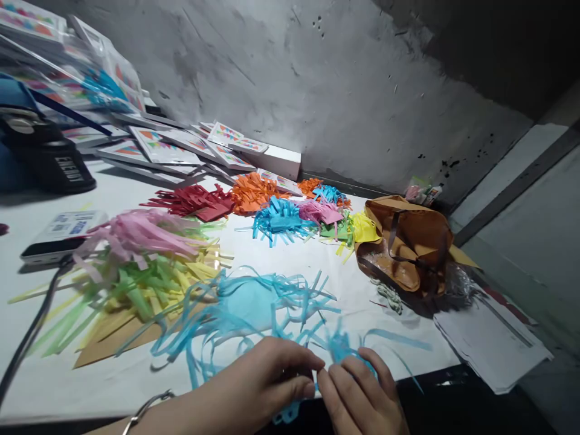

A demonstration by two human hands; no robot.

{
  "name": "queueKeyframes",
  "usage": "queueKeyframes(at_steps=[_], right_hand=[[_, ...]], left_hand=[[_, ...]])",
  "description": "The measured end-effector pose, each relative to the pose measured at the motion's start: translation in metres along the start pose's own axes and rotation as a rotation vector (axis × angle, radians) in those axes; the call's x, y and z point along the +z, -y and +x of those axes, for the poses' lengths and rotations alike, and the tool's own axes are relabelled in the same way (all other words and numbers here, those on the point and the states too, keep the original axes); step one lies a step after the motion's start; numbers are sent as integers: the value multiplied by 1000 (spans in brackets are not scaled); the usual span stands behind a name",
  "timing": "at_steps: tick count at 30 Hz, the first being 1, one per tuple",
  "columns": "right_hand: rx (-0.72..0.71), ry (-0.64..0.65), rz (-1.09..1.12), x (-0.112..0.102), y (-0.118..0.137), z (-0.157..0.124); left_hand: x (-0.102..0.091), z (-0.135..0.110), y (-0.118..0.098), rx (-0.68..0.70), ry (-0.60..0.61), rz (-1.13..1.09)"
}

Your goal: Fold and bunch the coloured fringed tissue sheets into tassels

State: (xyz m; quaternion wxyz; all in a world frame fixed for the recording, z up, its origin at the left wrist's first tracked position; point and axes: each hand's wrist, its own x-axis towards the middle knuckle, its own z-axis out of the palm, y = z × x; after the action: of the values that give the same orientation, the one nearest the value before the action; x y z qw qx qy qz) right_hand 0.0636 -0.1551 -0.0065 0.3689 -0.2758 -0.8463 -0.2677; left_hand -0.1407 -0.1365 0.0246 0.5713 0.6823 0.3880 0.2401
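Note:
My left hand (267,380) and my right hand (360,393) meet at the table's near edge, both with fingers closed. Between them they pinch a piece of fringed light-blue paper (339,349), part of which curls below my fingers. Just beyond lies a loose heap of light-blue paper strips (254,305). A metal bangle (147,406) circles my left wrist.
On the white table (385,338) lie piles of cut paper: pink, green and yellow (149,266), red (194,202), orange (251,192), blue (281,220). A brown paper bag (408,241) sits right, white sheets (489,344) at the corner. A phone (58,235) and stacked cards (172,148) lie left.

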Motion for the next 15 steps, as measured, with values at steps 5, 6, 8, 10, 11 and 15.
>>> queueKeyframes(at_steps=[5,6,8,10,11,15], right_hand=[[171,-187,131,3,10,-1],[231,-249,140,5,13,-2],[314,-304,166,8,20,-7],[329,-265,218,9,25,-13],[342,-225,253,9,28,-16],[656,-244,348,7,43,-28]], left_hand=[[9,3,20,-300,67,-533],[12,3,21,-315,76,-562],[18,2,21,-291,74,-575],[24,2,18,-219,60,-550],[26,2,17,-183,50,-525],[35,2,16,-49,-68,-239]])
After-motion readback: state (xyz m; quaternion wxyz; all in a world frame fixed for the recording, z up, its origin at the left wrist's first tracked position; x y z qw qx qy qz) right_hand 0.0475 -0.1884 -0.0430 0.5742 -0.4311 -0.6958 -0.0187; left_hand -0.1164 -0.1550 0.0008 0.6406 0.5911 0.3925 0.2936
